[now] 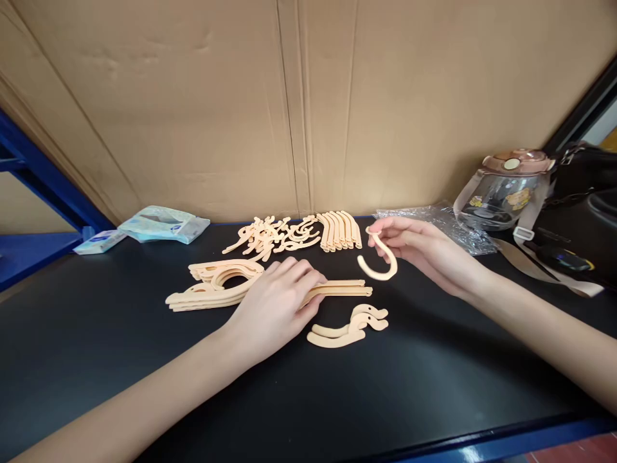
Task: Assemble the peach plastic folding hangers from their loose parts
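Note:
Between the thumb and fingers of my right hand point(409, 241) is a beige plastic hook point(389, 267), raised above the black tabletop with its curve hanging down. My left hand point(282, 305) is closed around long beige plastic bars point(342, 289), whose ends stick out to the right of its fingers. Left of that hand lies a stack of beige curved hanger arms point(212, 292), partly covered by it. In front of the bars, two short wavy beige pieces point(344, 334) overlap on the table.
Behind my hands lie a heap of loose beige hooks point(270, 235) and a row of curved bars point(340, 230). Tissue packs point(164, 224) sit back left. A clear plastic bag point(436, 218) and strapped bottle point(506, 193) stand back right, against a cardboard wall point(216, 109).

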The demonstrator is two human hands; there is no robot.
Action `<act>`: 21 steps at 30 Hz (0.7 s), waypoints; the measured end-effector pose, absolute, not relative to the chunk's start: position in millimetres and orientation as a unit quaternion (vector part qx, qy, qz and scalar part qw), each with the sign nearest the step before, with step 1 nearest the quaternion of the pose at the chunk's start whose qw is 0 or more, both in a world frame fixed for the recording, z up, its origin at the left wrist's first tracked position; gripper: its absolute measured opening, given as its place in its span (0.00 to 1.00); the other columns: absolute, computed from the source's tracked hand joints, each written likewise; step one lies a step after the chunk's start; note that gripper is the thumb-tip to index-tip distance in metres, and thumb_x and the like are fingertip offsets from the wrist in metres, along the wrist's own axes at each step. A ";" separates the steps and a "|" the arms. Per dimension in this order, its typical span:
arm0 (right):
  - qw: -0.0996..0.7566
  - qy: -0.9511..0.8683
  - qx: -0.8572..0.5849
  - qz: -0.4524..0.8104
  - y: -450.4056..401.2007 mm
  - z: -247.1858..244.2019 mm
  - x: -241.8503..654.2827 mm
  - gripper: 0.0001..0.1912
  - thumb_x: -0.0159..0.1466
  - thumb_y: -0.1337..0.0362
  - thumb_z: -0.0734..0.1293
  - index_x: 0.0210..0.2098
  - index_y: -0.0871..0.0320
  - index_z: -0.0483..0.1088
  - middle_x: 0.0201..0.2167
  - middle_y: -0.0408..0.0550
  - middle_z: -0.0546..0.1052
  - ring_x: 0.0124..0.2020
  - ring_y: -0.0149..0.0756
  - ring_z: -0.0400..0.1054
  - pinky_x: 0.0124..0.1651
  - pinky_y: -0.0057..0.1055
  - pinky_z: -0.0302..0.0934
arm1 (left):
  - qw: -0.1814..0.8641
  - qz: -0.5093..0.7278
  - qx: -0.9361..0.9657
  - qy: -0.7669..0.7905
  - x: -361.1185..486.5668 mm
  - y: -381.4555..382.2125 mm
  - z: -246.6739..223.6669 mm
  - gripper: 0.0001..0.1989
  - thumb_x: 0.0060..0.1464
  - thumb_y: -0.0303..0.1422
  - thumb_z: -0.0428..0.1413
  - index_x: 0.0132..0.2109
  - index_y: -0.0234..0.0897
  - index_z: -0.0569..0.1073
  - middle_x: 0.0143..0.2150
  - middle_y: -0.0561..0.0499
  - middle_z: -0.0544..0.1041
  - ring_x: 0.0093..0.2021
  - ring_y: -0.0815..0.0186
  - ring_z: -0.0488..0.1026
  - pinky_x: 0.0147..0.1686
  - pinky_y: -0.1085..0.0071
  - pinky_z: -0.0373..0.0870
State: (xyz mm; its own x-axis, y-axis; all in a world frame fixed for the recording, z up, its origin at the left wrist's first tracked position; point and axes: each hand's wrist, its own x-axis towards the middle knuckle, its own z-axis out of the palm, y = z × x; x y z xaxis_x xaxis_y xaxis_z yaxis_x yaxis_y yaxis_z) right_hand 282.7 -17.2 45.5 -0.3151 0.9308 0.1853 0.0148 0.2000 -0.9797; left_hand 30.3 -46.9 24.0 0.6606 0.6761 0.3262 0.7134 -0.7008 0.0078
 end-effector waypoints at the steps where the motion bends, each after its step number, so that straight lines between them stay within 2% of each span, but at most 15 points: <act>1: 0.460 -0.612 -0.366 0.529 -17.8 45.7 282.6 0.10 0.58 0.65 0.68 0.40 0.53 0.74 0.34 0.44 0.72 0.35 0.33 0.65 0.41 0.32 0.59 | 0.072 -0.146 -0.907 -0.388 30.1 -46.4 24.1 0.07 0.63 0.31 0.51 0.40 0.35 0.73 0.38 0.49 0.73 0.40 0.59 0.68 0.39 0.63 0.65; 3: 0.465 -0.597 -0.350 0.553 -18.8 45.4 281.8 0.15 0.55 0.66 0.71 0.43 0.52 0.74 0.33 0.42 0.71 0.36 0.32 0.64 0.43 0.31 0.59 | 0.086 -0.126 -0.905 -0.396 29.8 -46.1 23.9 0.08 0.62 0.34 0.53 0.36 0.35 0.73 0.36 0.49 0.72 0.39 0.58 0.67 0.37 0.63 0.65; 6: 0.434 -0.612 -0.353 0.559 -20.5 44.8 279.2 0.14 0.56 0.64 0.72 0.42 0.52 0.73 0.33 0.41 0.70 0.37 0.30 0.64 0.46 0.30 0.57 | 0.093 -0.102 -0.900 -0.413 30.4 -46.5 23.2 0.08 0.61 0.36 0.55 0.39 0.35 0.73 0.36 0.49 0.72 0.39 0.57 0.67 0.37 0.62 0.65; 9: 0.395 -0.659 -0.370 0.522 -22.0 42.9 276.6 0.11 0.62 0.57 0.67 0.41 0.55 0.73 0.31 0.42 0.70 0.36 0.32 0.64 0.45 0.32 0.58 | 0.092 -0.084 -0.897 -0.424 31.8 -47.3 22.8 0.07 0.61 0.35 0.54 0.40 0.35 0.73 0.36 0.49 0.72 0.39 0.58 0.67 0.36 0.63 0.64; 14: 0.339 -0.745 -0.393 0.418 -21.6 36.8 275.1 0.19 0.66 0.50 0.61 0.35 0.59 0.75 0.21 0.41 0.64 0.29 0.32 0.61 0.38 0.32 0.56 | 0.100 -0.078 -0.901 -0.414 33.0 -49.9 23.7 0.08 0.63 0.32 0.51 0.36 0.35 0.71 0.35 0.49 0.71 0.37 0.60 0.68 0.33 0.65 0.62; 19: 0.376 -0.744 -0.408 0.372 -22.8 37.7 273.3 0.17 0.64 0.50 0.64 0.29 0.56 0.72 0.24 0.42 0.64 0.30 0.33 0.60 0.36 0.31 0.55 | 0.099 -0.109 -0.900 -0.410 30.6 -49.1 27.4 0.15 0.66 0.30 0.40 0.37 0.34 0.70 0.34 0.47 0.72 0.35 0.60 0.68 0.34 0.66 0.63; 21: 0.397 -0.727 -0.407 0.385 -23.9 38.9 272.0 0.15 0.63 0.51 0.65 0.28 0.56 0.69 0.25 0.42 0.65 0.31 0.34 0.61 0.38 0.31 0.57 | 0.056 -0.138 -0.886 -0.439 28.9 -48.4 29.3 0.16 0.67 0.31 0.39 0.37 0.35 0.69 0.31 0.50 0.72 0.31 0.62 0.68 0.31 0.67 0.61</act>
State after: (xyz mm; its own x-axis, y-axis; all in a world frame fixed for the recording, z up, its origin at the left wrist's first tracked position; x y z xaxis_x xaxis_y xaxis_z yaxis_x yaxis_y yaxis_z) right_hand 272.0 -23.9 38.9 -0.3536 0.8976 0.2634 0.2872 0.3721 -0.8826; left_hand 28.9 -48.4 29.3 0.5765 0.7624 0.2940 0.7932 -0.6085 0.0227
